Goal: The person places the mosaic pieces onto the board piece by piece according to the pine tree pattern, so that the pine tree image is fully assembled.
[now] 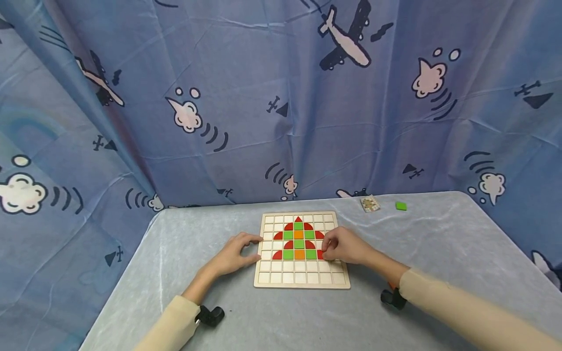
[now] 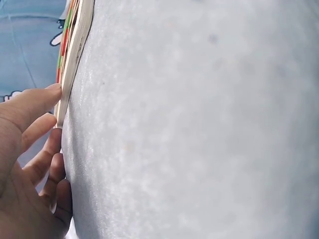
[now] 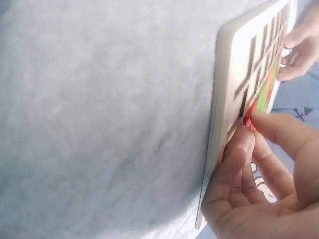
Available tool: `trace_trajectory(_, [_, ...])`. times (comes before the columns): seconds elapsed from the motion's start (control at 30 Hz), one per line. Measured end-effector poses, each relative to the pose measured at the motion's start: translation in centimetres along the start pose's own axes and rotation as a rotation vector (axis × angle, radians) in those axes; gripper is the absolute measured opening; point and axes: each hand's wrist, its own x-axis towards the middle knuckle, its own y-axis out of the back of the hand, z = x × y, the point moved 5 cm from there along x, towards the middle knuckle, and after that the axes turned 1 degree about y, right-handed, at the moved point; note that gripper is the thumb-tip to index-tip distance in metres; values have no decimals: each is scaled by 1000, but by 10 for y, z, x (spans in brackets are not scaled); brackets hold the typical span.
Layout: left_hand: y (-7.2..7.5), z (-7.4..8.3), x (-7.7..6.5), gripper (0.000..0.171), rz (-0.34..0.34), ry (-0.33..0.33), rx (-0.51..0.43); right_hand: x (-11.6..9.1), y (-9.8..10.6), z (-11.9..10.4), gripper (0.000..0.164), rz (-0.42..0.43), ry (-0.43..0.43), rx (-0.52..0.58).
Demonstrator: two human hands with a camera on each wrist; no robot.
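A wooden grid board lies flat on the table. Red, green and orange pieces in its cells form a tree shape, with a red triangle at the top. My right hand is over the board's right side. Between its thumb and finger it pinches a small red piece, down at a cell at the right end of the tree's lowest row; its outline is partly hidden by the fingertips. My left hand touches the board's left edge with its fingertips, thumb and forefinger spread apart.
At the back right of the table lie a small patterned square and a green piece. A blue curtain printed with planes and clouds hangs behind the table. Each wrist wears a black camera mount.
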Motion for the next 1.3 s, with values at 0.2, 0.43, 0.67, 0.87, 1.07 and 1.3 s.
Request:
trace_trajectory(0.2, [0,1,-1,45,8,-30,1,-6,8,5,9,-25,58,81])
trace_trajectory(0.43, [1,3,-2,44,22,-49,4,-18,35,20,11,11,53,75])
trace_trajectory(0.67, [2,2,-2,44,27,-39,-6,-25,88,57,17,130,60,50])
trace_trajectory(0.87, [1,0,-1,46,17,-29,8,-41,128,97,28,171,-81,55])
trace_trajectory(1.07, [2,-1,0,45,18,-28,10,-52,149,119,35,195,-153,36])
trace_trajectory(1.3, [2,0,0,45,21,-35,11,-56,160,135,37,257,-170,-8])
